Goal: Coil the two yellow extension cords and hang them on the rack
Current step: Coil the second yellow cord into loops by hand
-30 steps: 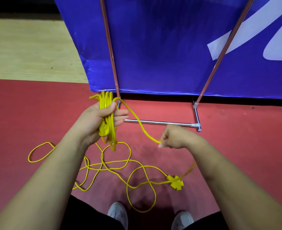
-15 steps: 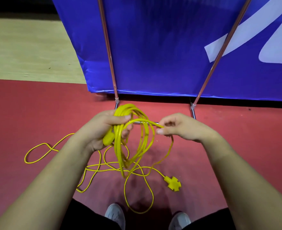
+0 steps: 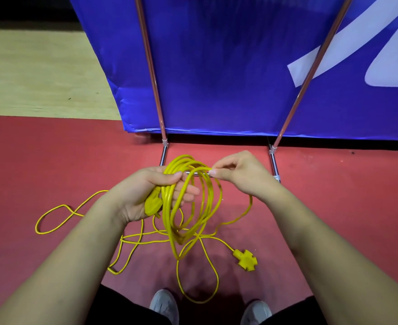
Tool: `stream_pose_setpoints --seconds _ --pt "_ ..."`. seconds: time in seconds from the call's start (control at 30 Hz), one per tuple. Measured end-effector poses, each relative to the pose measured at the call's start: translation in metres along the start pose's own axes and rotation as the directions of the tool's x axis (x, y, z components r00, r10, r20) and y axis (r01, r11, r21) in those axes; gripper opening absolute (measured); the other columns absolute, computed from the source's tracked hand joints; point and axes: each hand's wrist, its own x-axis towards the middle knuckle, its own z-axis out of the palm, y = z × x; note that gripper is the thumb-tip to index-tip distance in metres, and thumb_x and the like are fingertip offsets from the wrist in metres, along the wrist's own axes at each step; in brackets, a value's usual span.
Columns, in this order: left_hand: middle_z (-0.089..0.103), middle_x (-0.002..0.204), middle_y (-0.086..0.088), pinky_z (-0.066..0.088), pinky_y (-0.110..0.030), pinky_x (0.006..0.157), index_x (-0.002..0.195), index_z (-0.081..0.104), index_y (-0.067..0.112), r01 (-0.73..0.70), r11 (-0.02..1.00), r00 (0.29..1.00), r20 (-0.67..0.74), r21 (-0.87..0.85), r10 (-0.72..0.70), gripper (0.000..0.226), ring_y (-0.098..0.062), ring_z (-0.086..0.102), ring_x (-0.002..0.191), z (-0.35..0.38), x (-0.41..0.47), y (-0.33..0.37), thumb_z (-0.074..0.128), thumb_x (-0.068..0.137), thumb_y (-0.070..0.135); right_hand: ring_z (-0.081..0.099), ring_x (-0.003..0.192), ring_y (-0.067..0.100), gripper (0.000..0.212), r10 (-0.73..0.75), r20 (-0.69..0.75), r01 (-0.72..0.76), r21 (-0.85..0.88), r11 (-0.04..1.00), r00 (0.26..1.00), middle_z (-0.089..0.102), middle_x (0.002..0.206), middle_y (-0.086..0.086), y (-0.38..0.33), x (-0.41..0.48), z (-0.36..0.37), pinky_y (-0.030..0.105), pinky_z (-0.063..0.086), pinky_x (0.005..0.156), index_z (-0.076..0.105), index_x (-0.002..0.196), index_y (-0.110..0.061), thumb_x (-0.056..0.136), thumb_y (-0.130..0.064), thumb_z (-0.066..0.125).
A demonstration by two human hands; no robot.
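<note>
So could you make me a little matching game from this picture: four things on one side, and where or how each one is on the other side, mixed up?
Things:
1. left hand
2. right hand
3. cross-shaped socket
4. banner

Places or states:
A. lying on the red floor
B. pinching the top loop of the yellow cord
C. blue, behind the rack poles
D. gripping the gathered loops and the plug

Pairs: 1-D, 2-B, 3-A, 4-C.
</note>
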Motion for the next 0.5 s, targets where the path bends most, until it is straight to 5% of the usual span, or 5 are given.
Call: stream_pose_setpoints --seconds 0.07,0.27,0.4,0.5 --pt "0.072 0.078 -0.023 0.056 -0.027 0.049 0.086 0.063 0.0 0.025 0.998 0.999 0.018 0.066 -0.027 0.017 -0.025 0.07 0.058 0.001 0.001 -0.002 0.055 0.076 0.011 0.047 0.06 0.007 0.012 -0.049 0.069 0.054 -0.077 0.996 0.996 0.067 0.069 0.017 -0.011 -0.003 0.004 0.028 0.037 0.055 0.076 0.081 -0.009 0.082 -0.021 0.075" --pt "0.049 0.055 -0.007 0.042 -0.022 0.041 0.075 0.062 0.008 0.018 0.997 0.995 0.093 0.075 -0.025 0.003 -0.019 0.049 0.039 -0.003 0.003 -0.007 0.064 0.077 0.008 0.04 0.053 0.003 0.016 -0.13 0.166 0.154 -0.141 0.978 0.978 0.05 0.054 -0.009 -0.014 -0.009 0.006 0.021 0.033 0.054 0.069 0.072 -0.014 0.082 -0.024 0.075" --pt "0.045 0.056 -0.003 0.043 -0.024 0.044 0.085 0.054 0.005 -0.055 0.993 0.992 0.107 -0.107 0.066 0.043 -0.015 0.044 0.042 -0.021 0.001 0.003 0.085 0.056 0.016 0.052 0.062 0.01 0.02 0.097 0.226 -0.05 -0.205 0.977 0.969 0.065 0.067 0.011 0.042 -0.006 -0.012 0.031 0.042 0.064 0.066 0.073 -0.01 0.085 -0.024 0.072" --pt "0.051 0.058 -0.006 0.048 -0.026 0.045 0.082 0.064 0.003 -0.025 0.999 0.996 0.081 -0.042 0.029 0.047 -0.018 0.052 0.045 -0.03 -0.002 0.008 0.091 0.048 0.022 0.058 0.067 0.018 0.006 0.145 0.123 -0.162 0.142 0.977 0.982 0.064 0.069 0.008 0.062 -0.007 -0.014 0.037 0.048 0.074 0.067 0.087 -0.007 0.088 -0.013 0.069"
